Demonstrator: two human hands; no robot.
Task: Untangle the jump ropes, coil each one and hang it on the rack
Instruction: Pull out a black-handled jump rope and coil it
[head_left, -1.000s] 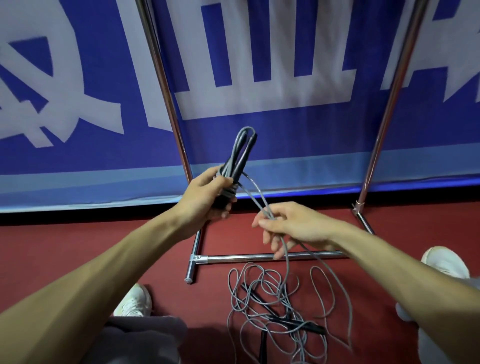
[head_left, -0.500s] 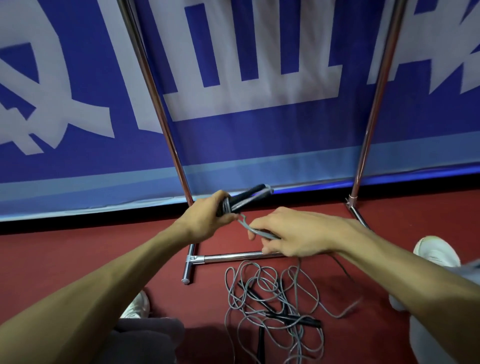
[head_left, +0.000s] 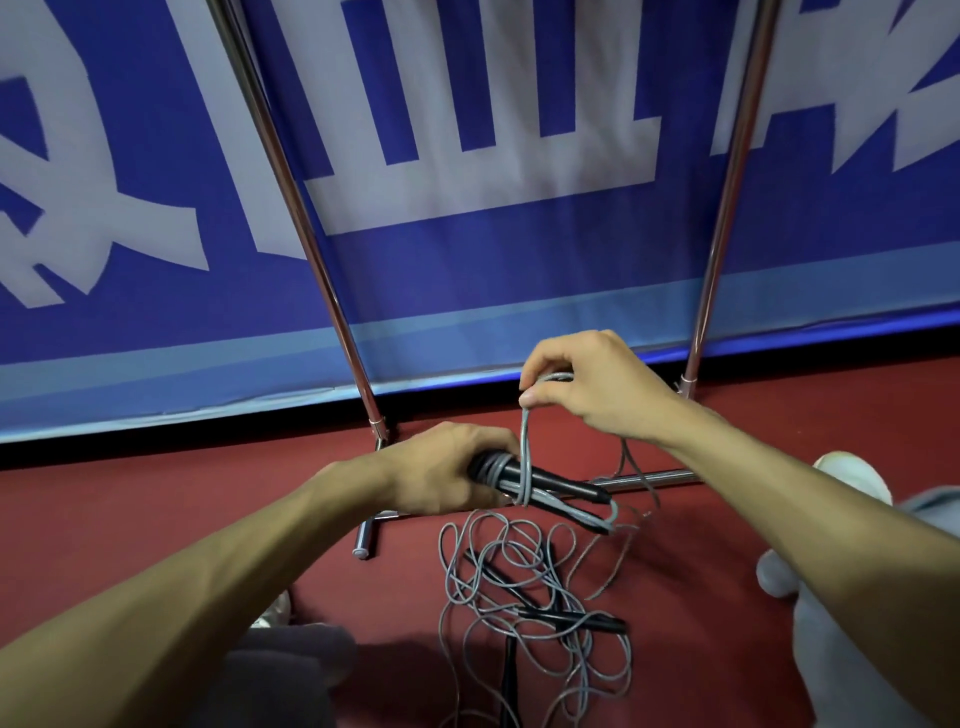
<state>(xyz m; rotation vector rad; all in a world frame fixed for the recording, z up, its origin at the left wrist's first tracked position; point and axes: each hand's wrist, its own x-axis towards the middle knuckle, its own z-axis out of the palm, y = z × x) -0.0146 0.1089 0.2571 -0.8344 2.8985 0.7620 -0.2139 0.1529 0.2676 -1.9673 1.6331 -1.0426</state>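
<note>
My left hand (head_left: 447, 467) grips a coiled grey jump rope by its black handles (head_left: 550, 480), which point right and lie nearly level. A grey cord (head_left: 524, 452) loops round the handles and rises to my right hand (head_left: 587, 387), which pinches it just above. On the red floor below lies a tangled pile of grey ropes (head_left: 524, 587) with black handles (head_left: 571, 618) in it. The metal rack (head_left: 291, 182) stands behind, with two slanted chrome posts and a low crossbar (head_left: 654, 475) close behind my hands.
A blue and white banner (head_left: 493, 249) covers the wall behind the rack. The rack's left foot (head_left: 363, 540) rests on the red floor. A white shoe (head_left: 852, 473) and my grey-clad knees sit at the lower left and right edges.
My left hand has lowered and turned the handles from upright to pointing right. My right hand has carried the cord up and over them, winding another turn.
</note>
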